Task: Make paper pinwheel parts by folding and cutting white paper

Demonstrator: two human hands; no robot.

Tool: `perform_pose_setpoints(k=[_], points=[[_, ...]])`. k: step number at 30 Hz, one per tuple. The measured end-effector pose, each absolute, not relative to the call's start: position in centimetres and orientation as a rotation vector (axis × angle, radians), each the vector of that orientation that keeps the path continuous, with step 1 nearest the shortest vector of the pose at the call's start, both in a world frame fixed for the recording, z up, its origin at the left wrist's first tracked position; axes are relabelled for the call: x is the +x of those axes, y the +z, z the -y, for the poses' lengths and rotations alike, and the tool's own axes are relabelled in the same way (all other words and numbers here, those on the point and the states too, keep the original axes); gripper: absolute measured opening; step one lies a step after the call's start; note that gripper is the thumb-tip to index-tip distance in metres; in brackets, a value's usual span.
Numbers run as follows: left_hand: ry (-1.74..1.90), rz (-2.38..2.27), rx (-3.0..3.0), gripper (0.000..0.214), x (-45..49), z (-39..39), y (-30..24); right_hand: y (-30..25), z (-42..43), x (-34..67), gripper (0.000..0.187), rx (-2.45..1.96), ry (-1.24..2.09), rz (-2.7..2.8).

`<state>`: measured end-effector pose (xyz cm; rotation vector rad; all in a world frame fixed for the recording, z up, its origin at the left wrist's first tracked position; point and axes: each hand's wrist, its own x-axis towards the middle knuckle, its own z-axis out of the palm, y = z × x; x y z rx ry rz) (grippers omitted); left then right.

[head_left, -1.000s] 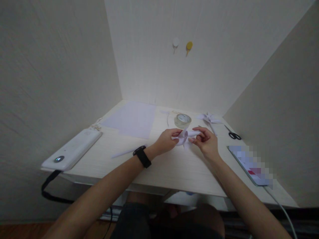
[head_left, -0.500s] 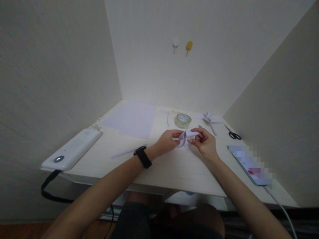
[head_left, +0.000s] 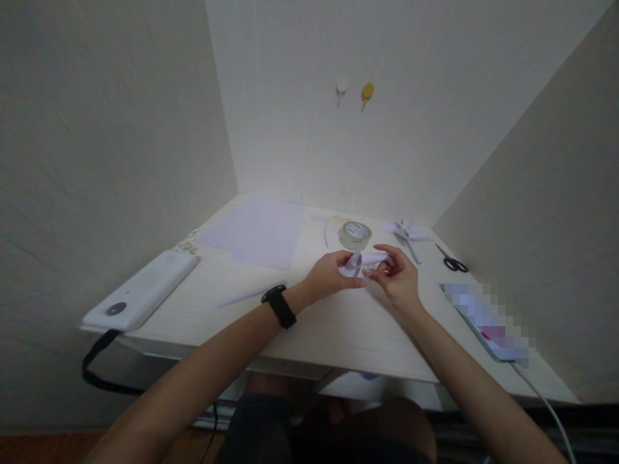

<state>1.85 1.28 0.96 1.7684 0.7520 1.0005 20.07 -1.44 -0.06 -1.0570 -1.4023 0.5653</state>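
Both hands meet over the middle of a pale wooden table (head_left: 309,328). Between them is a small folded piece of white paper (head_left: 360,261), lifted slightly above the tabletop. My left hand (head_left: 329,276), with a black band on the wrist, pinches the paper's left side. My right hand (head_left: 397,277) pinches its right side with curled fingers. A roll of clear tape (head_left: 354,234) lies just behind the hands.
A flat white sheet (head_left: 256,231) lies at the back left. A white device (head_left: 140,290) with a black cable sits at the left edge. A rolled paper stick (head_left: 244,296), a finished paper pinwheel (head_left: 406,231), scissors (head_left: 452,260) and a phone (head_left: 486,319) are also on the table.
The hands have drawn slightly closer together and the paper between them has been folded more tightly. The white device's light has gone out.
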Motion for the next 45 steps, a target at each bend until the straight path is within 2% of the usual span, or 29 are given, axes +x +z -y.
perform_pose_setpoints(k=[5, 9, 13, 15, 19, 22, 29, 45], points=[[1.105, -0.773, 1.702, 0.039, 2.3, -1.3, 0.3, -0.1, 1.5, 19.5, 0.074, -1.055, 0.42, 1.312], [1.15, -0.746, 1.617, 0.04, 2.5, -1.2, 0.2, -0.5, 1.0, 19.9, 0.098, -1.148, 0.324, 1.268], [1.149, -0.681, 1.463, 0.038, 2.5, -1.2, 0.4, -0.9, 0.4, 20.5, 0.109, -1.206, 0.48, 1.225], [1.137, -0.674, 1.406, 0.039, 2.5, -1.2, 0.4, -0.8, 0.3, 20.5, 0.099, -1.185, 0.644, 1.222], [1.06, -0.673, 1.343, 0.046, 2.5, -1.1, 0.4, -0.1, 0.7, 20.1, 0.061, -1.083, 0.931, 1.244], [1.05, -0.643, 1.328, 0.049, 2.4, -1.2, 0.3, 0.3, 1.1, 19.8, 0.049, -1.001, 1.085, 1.208], [1.044, -0.718, 1.38, 0.044, 2.1, -1.5, 0.2, 0.1, 1.2, 19.9, 0.036, -0.939, 1.215, 1.141], [0.977, -0.641, 1.174, 0.046, 2.2, -1.2, 0.6, 0.7, 1.7, 19.6, 0.034, -0.968, 1.297, 1.086]])
